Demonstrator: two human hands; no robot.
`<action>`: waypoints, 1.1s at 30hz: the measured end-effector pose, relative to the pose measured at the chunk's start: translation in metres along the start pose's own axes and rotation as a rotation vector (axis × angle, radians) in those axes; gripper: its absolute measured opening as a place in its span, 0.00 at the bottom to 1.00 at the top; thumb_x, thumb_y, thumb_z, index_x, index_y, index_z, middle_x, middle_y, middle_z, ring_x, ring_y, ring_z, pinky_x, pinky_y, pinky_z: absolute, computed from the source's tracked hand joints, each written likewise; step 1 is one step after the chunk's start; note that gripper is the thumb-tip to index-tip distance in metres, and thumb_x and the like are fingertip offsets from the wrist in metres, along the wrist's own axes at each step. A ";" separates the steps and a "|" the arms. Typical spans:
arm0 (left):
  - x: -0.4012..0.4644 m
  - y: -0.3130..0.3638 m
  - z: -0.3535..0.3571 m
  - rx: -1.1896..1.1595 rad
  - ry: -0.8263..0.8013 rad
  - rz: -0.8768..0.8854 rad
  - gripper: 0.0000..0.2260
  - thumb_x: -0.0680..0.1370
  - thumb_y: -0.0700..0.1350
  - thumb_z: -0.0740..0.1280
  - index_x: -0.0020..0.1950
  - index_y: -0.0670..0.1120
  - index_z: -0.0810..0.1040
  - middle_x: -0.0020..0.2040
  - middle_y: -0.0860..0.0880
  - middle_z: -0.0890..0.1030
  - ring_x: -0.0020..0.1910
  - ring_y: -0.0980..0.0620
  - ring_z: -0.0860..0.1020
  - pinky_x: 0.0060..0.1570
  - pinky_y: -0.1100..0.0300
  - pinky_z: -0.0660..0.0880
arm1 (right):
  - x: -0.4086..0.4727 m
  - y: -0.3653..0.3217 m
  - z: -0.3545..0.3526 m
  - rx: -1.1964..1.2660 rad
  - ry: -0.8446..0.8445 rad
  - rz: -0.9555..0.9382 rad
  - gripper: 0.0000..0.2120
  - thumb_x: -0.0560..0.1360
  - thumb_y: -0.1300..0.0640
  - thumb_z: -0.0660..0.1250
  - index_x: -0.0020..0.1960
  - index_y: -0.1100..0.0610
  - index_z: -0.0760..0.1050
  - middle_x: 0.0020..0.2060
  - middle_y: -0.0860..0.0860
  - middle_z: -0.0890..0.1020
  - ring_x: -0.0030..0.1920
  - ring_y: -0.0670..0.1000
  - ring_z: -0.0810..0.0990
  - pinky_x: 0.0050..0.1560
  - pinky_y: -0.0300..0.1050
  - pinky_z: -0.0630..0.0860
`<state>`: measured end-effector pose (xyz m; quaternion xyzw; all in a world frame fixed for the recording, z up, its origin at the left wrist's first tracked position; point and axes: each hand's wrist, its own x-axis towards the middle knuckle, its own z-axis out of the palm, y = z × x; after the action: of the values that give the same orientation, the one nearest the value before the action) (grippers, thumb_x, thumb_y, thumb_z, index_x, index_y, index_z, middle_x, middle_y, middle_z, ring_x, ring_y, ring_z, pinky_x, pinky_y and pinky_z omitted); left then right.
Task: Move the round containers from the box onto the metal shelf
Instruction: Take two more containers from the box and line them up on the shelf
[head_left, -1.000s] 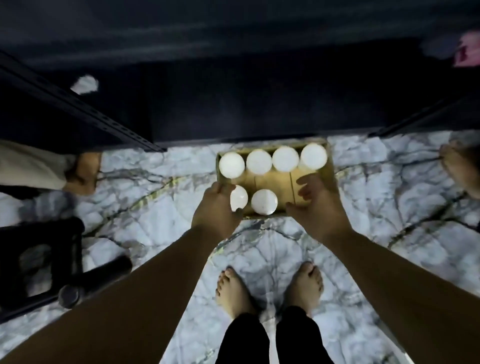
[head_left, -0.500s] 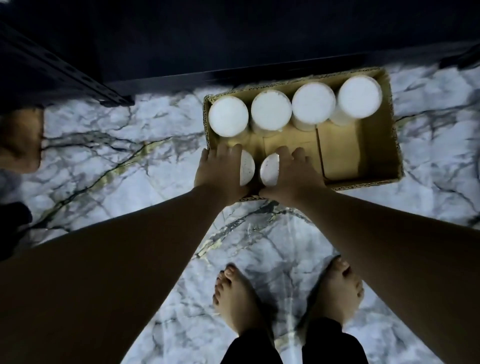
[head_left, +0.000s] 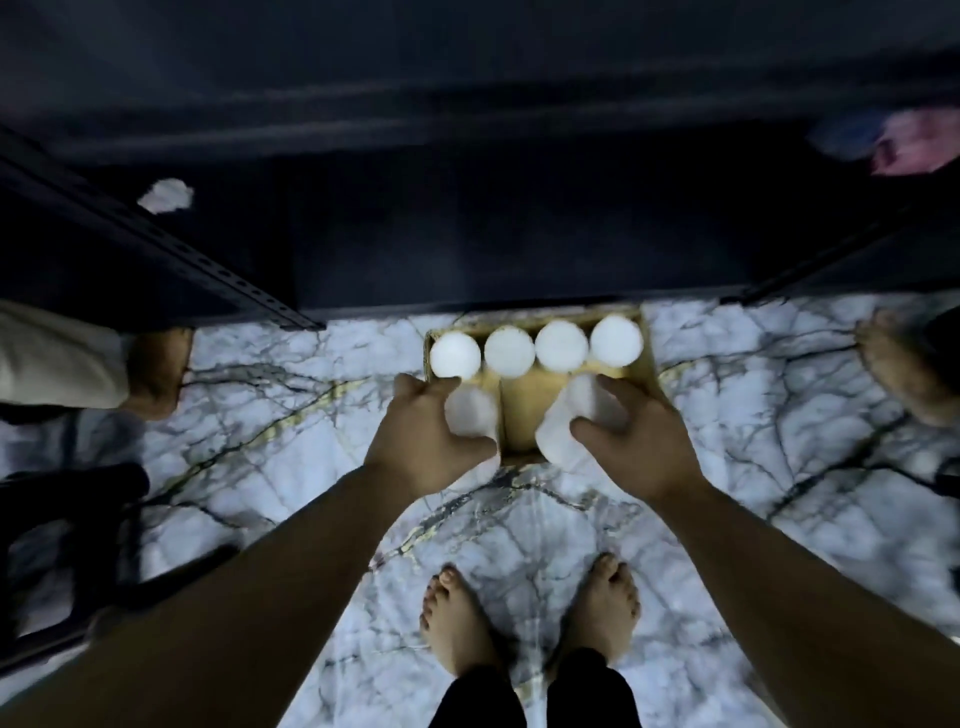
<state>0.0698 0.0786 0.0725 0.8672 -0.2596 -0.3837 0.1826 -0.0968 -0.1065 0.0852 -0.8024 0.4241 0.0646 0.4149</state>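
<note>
While half a second ago both hands were pressed down on the near pair, now each has one up out of the brown cardboard box (head_left: 644, 364). Left hand (head_left: 421, 441) grips a white round plastic container (head_left: 470, 413), fingers curled round it; right hand (head_left: 631, 441) grips a second white container (head_left: 566, 421), tilted, thumb across its side. Four white round containers (head_left: 535, 345) sit in the box's far row, upright, touching. Box is on the marble floor (head_left: 291, 405), just beside the dark metal shelf (head_left: 519, 234). Judgement: first two are lifted, placing on the shelf comes next, four left to move.
</note>
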 end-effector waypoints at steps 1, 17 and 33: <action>-0.018 0.018 -0.022 -0.043 -0.007 0.020 0.29 0.60 0.64 0.67 0.58 0.54 0.77 0.55 0.47 0.74 0.57 0.57 0.64 0.47 0.72 0.67 | -0.015 -0.017 -0.024 0.005 0.009 -0.026 0.21 0.73 0.55 0.74 0.64 0.57 0.79 0.53 0.48 0.81 0.62 0.47 0.74 0.58 0.30 0.65; -0.281 0.223 -0.303 -0.304 0.409 0.310 0.18 0.66 0.57 0.80 0.54 0.60 0.83 0.56 0.61 0.74 0.56 0.67 0.74 0.50 0.80 0.65 | -0.224 -0.289 -0.288 0.235 0.308 -0.352 0.13 0.66 0.43 0.78 0.48 0.41 0.80 0.52 0.45 0.77 0.52 0.38 0.78 0.49 0.27 0.69; -0.334 0.319 -0.455 -0.328 0.719 0.693 0.21 0.63 0.62 0.78 0.54 0.60 0.84 0.61 0.60 0.75 0.63 0.65 0.74 0.58 0.77 0.65 | -0.245 -0.430 -0.397 0.304 0.512 -0.735 0.21 0.63 0.36 0.74 0.53 0.42 0.80 0.61 0.39 0.75 0.63 0.38 0.75 0.57 0.23 0.66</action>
<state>0.1256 0.0745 0.7186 0.7673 -0.3886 -0.0143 0.5099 -0.0344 -0.1110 0.7168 -0.8196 0.2052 -0.3492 0.4052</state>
